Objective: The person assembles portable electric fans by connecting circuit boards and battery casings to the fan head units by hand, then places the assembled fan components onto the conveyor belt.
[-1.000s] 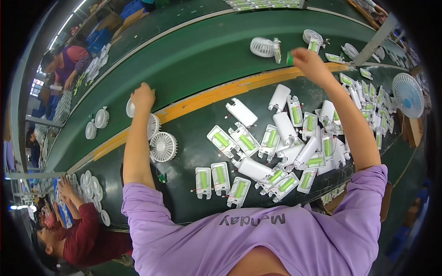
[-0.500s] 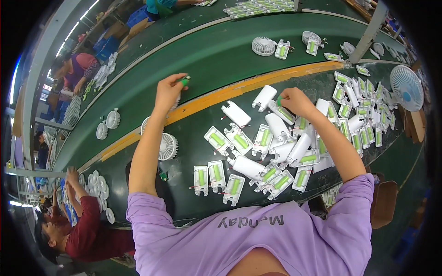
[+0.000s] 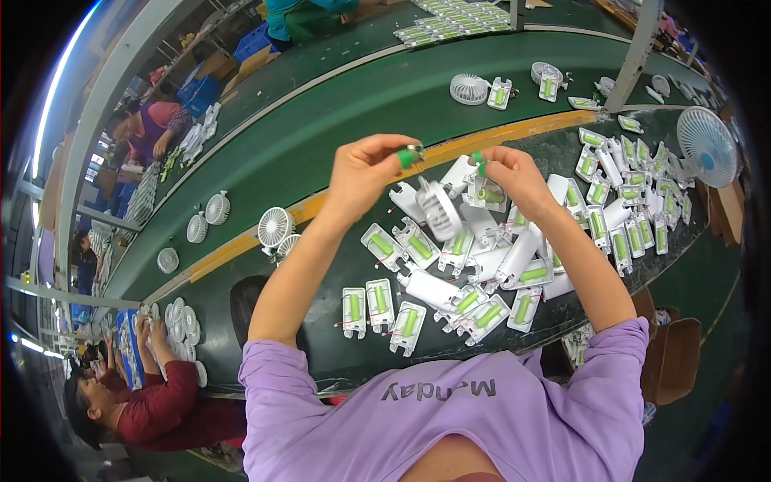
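Note:
My left hand [image 3: 365,175] is raised over the table and pinches a small green cylinder cell [image 3: 408,157] with a metal tip. Close beside it, my right hand [image 3: 514,173] holds a white fan handle shell [image 3: 485,194] with a green cell in it, and a small green piece [image 3: 475,158] sits at its fingertips. A white round fan head [image 3: 438,210] hangs just below and between the two hands. Under them lies a heap of white handle shells with green cells [image 3: 474,269] on the dark green table [image 3: 321,337].
A green conveyor belt [image 3: 345,104] with a yellow edge stripe [image 3: 241,245] runs beyond the table, carrying white fan heads [image 3: 469,88]. A white standing fan [image 3: 705,146] is at the right. Other people work at the left [image 3: 152,132] and lower left [image 3: 152,402]. Brown boxes [image 3: 675,353] stand at the right.
My right hand came back from the far belt and my left hand left the yellow stripe. Both now meet raised over the heap, holding small parts.

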Demonstrator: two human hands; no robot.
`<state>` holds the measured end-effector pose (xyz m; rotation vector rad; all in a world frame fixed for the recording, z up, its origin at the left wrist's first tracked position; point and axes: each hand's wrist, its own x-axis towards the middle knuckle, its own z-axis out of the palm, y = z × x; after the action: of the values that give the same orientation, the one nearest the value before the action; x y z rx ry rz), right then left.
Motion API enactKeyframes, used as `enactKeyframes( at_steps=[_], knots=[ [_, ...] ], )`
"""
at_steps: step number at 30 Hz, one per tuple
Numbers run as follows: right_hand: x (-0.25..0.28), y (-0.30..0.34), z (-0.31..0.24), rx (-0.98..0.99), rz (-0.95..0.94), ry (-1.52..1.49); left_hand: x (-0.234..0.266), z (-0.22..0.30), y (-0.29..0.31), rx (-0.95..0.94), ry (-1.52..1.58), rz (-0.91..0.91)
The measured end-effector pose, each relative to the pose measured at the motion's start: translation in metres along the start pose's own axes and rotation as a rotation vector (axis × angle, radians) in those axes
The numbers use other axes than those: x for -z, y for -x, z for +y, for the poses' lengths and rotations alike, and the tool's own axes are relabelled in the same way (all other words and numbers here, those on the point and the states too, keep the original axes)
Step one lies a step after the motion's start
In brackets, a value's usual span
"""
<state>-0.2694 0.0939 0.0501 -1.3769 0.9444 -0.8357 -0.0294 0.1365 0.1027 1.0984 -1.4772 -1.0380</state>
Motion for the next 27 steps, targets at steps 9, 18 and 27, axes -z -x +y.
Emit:
enactKeyframes(
  at_steps=[9, 18, 27],
  knots=[
    [-0.016, 0.049, -0.038, 0.311, -0.072, 0.079, -0.038, 0.011, 0.02, 0.077, 0.044, -0.119],
    [-0.017, 0.052, -0.052, 0.502, -0.059, 0.326, -0.044, 0.021, 0.031, 0.14, 0.083, -0.196],
    [-0.017, 0.054, -0.068, 0.575, -0.069, 0.535, -0.042, 0.027, 0.035, 0.142, 0.063, -0.235]
  ],
)
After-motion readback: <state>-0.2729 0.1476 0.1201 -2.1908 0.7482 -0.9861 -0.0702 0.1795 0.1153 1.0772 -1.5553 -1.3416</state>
